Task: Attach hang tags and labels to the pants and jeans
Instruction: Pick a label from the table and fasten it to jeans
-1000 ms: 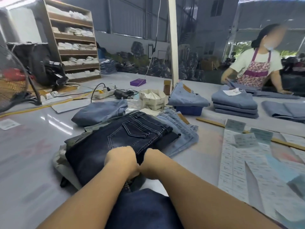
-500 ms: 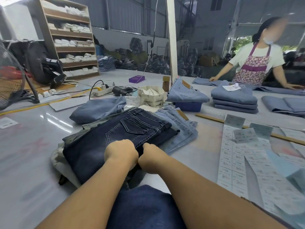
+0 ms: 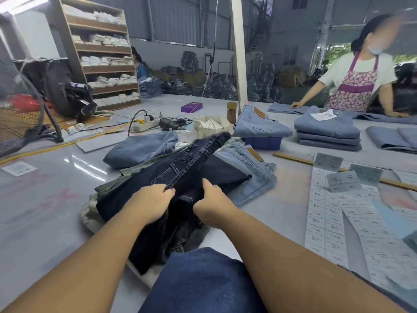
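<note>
Dark jeans (image 3: 194, 163): one pair, dark indigo denim, on top of a heap of other garments at the near middle of the grey table (image 3: 45, 211). Long axis runs from the near edge away and slightly right; the far end is lifted into a ridge, its stitched seam and pocket edge facing up, pointing toward the small white box (image 3: 211, 127).

Left hand (image 3: 153, 203): fingers curled, gripping a stitched fold of the dark jeans at its near end; knuckles up.

Right hand (image 3: 211, 205): fingers curled under into the dark cloth, thumb raised and resting on the fabric; holds the same pair just beside the left hand.

Light blue jeans (image 3: 250, 170): folded, lying partly under the dark pair on its right side.

Label sheets (image 3: 325, 213): long white printed strips, flat on the table well right of the hands; a few loose tags (image 3: 343, 181) on top.

Stacked folded jeans (image 3: 327, 132): pale blue pile at the far right.

Second person (image 3: 358, 80): in a floral apron, standing at the far side, one hand on spread cloth.

Power strip (image 3: 144, 125), fan (image 3: 20, 109), shelf unit (image 3: 101, 53): far left.
</note>
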Demonstrator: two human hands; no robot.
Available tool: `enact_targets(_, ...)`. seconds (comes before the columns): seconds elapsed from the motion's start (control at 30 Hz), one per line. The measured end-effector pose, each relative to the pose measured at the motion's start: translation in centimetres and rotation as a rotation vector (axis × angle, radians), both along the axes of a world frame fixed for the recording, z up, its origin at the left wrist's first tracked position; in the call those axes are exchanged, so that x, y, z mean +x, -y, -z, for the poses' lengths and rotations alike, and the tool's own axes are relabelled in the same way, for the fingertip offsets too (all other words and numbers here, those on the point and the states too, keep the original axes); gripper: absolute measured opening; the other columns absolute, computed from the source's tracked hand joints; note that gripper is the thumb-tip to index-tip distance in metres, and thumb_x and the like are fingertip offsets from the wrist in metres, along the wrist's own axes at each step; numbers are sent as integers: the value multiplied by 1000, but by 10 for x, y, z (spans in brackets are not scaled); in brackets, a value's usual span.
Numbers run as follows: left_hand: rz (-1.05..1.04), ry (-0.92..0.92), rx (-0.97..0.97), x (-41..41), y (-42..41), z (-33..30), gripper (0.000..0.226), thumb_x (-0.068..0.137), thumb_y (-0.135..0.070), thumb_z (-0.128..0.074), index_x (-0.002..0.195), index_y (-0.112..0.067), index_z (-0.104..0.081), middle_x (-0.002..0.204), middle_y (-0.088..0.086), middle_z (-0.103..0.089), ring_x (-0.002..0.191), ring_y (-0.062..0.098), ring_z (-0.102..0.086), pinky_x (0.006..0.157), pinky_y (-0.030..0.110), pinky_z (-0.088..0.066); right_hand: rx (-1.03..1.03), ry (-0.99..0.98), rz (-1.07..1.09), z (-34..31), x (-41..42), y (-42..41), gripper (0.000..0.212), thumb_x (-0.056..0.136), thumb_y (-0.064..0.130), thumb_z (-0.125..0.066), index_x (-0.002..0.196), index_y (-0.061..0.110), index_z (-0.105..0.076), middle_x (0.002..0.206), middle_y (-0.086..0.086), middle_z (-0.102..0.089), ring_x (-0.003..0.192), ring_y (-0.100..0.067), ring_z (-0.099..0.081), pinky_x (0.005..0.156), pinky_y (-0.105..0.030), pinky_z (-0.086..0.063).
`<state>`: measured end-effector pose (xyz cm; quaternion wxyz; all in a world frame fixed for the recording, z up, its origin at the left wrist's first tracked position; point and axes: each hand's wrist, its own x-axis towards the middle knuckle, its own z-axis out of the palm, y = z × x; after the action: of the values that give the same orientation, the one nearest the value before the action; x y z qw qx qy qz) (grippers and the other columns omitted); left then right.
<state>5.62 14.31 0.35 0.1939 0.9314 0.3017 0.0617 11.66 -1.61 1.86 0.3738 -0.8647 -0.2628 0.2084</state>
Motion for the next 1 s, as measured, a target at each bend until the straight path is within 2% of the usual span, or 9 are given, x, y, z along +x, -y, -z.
enact_targets(0.1,64,-147,300,10,27,2,45,84,-66,-34,99,-26,-50,114,5,-64,102,29,-59,71,35,-39,75,-36,51,-3,-1,-2,31,83,7,-46,114,4,-47,125,-16,-48,105,-33,-52,90,-41,-47)
enact_targets(0.27,45,-303,374,14,48,17,92,58,-91,-51,125,-28,-36,127,8,-47,119,30,-47,84,41,-46,165,-166,98,0,7,-1,41,81,1,-46,123,4,-47,123,-18,-56,100,-28,-54,87,-38,-48)
enact_targets(0.37,22,-181,424,14,45,26,51,82,-63,-52,119,-29,-41,124,8,-49,115,32,-48,78,39,-42,161,-206,148,4,12,0,71,86,6,-47,150,17,-21,139,-15,-46,119,-32,-51,99,-41,-46)
enact_targets(0.47,31,-38,402,17,41,22,23,91,-48,-44,103,-30,-52,112,5,-60,104,31,-57,70,35,-39,138,-231,226,6,19,2,80,88,12,-49,155,22,-7,147,-17,-38,127,-35,-46,107,-45,-41)
enact_targets(0.57,59,1,297,17,25,8,17,91,-45,-47,86,-30,-54,105,2,-66,97,31,-61,69,32,-41,194,-284,257,6,22,4,88,89,14,-54,156,23,3,143,-17,-43,122,-35,-51,100,-42,-45)
enact_targets(0.67,120,49,82,10,3,-6,10,92,-40,-56,91,-33,-62,107,-2,-68,100,26,-60,83,36,-47,332,-371,336,9,25,3,96,90,26,-58,155,22,13,139,-14,-45,114,-32,-55,89,-39,-47)
enact_targets(0.8,251,149,-200,-6,-9,-22,9,91,-35,-66,89,-44,-65,102,-13,-69,96,12,-62,86,33,-46,479,-470,445,14,32,-3,103,87,48,-60,155,16,11,152,-11,-34,127,-33,-46,106,-45,-41)
enact_targets(0.87,291,93,-137,-10,-3,-24,7,90,-39,-65,93,-45,-67,101,-17,-69,94,9,-63,84,31,-47,551,-511,439,13,30,-6,98,86,53,-57,155,19,4,151,-11,-36,130,-35,-45,109,-52,-38)
enact_targets(1.0,250,-24,293,-5,25,-16,25,89,-54,-51,102,-36,-62,105,-7,-67,97,22,-62,75,33,-47,718,-608,450,4,26,-4,101,75,62,-60,154,20,-12,150,-12,-40,132,-36,-45,108,-54,-39)
